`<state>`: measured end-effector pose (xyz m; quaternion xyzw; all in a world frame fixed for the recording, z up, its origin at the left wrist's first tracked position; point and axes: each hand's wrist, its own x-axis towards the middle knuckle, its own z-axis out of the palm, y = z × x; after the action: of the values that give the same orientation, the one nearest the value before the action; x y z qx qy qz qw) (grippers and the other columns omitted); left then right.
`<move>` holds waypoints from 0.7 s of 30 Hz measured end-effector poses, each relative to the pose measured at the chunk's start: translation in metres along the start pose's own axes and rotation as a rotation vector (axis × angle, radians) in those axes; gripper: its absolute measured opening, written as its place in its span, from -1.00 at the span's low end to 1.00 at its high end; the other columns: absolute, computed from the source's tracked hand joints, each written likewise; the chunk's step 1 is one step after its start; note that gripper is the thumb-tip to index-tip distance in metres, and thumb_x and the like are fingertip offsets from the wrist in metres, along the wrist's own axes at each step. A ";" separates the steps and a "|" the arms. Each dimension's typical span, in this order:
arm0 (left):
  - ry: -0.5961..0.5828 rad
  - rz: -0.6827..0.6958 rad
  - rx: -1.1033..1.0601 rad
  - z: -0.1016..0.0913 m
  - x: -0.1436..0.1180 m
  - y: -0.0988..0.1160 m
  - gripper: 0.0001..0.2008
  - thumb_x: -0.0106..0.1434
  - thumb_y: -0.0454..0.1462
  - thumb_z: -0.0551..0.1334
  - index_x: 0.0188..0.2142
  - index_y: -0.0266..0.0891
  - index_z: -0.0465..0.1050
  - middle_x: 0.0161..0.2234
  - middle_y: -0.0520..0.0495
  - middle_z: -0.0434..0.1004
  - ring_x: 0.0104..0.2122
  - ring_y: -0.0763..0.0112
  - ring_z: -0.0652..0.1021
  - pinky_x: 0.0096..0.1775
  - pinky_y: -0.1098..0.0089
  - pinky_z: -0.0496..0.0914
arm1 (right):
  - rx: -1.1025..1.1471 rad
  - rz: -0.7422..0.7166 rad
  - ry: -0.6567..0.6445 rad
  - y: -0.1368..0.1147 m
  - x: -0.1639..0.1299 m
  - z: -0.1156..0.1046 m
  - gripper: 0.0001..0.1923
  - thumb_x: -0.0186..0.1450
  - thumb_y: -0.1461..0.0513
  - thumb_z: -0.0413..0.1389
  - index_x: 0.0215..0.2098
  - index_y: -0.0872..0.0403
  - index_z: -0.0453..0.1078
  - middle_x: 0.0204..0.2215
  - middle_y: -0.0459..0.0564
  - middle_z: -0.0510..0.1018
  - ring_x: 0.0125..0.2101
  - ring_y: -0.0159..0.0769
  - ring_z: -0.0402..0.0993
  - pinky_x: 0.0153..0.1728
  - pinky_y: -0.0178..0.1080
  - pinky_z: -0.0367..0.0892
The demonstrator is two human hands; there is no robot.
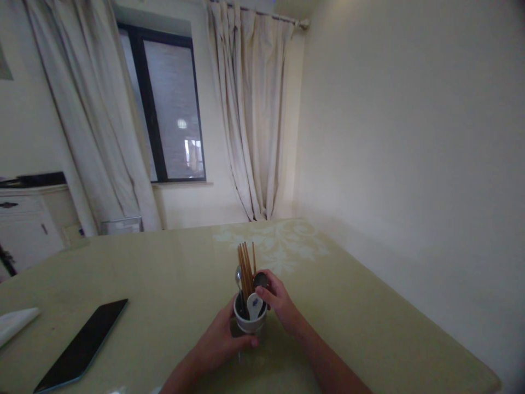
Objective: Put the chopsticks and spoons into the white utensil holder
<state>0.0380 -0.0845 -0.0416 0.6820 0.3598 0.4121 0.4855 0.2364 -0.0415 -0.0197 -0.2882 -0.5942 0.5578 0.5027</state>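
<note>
A small white cup (251, 326) holds several brown wooden chopsticks (246, 271), a metal spoon (238, 275) on the left and a white ceramic spoon (255, 306) with a blue mark at the front. My left hand (221, 336) wraps the cup from the left, thumb across its front and fingers partly hidden behind it. At the cup's right side, my right hand (279, 300) pinches a dark round-bowled spoon (261, 280) between thumb and fingers. The lower end of that spoon is hidden.
The cup is over a glossy greenish table (164, 284). A dark flat tablet-like object (84, 345) lies to the left, with a white object (16, 323) beyond it at the edge. A wall (410, 164) runs along the table's right side; curtains (258, 109) hang behind.
</note>
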 end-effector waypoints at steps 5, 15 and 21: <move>0.002 0.012 0.030 -0.003 0.001 -0.002 -0.06 0.03 -0.08 0.61 0.36 -0.08 0.33 0.30 -0.23 0.49 0.28 -0.12 0.46 0.33 0.03 0.30 | 0.036 -0.018 0.027 0.015 0.002 0.002 -0.39 0.29 -0.30 0.21 -0.13 0.03 0.39 -0.45 -0.19 0.30 -0.53 -0.41 0.18 -0.56 -0.35 0.08; 0.320 0.033 0.146 -0.013 0.005 -0.015 -0.17 0.03 -0.13 0.59 0.27 -0.13 0.39 0.25 -0.25 0.44 0.26 -0.17 0.43 0.22 -0.02 0.44 | -0.104 -0.082 0.013 0.029 0.004 0.000 -0.19 0.22 -0.34 0.25 0.17 0.02 0.41 0.08 0.16 0.59 0.05 0.03 0.53 -0.01 -0.02 0.42; 0.259 0.096 0.064 -0.008 0.002 -0.009 -0.30 0.19 -0.11 0.50 0.26 -0.13 0.38 0.23 -0.24 0.40 0.24 -0.05 0.48 0.22 0.06 0.47 | -0.235 -0.079 -0.024 0.027 -0.005 0.011 -0.05 0.01 -0.08 0.52 0.26 0.01 0.33 0.12 0.13 0.60 0.09 0.08 0.54 0.18 0.08 0.36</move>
<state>0.0304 -0.0768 -0.0485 0.6547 0.3993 0.5078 0.3925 0.2217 -0.0450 -0.0452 -0.3148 -0.6724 0.4674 0.4798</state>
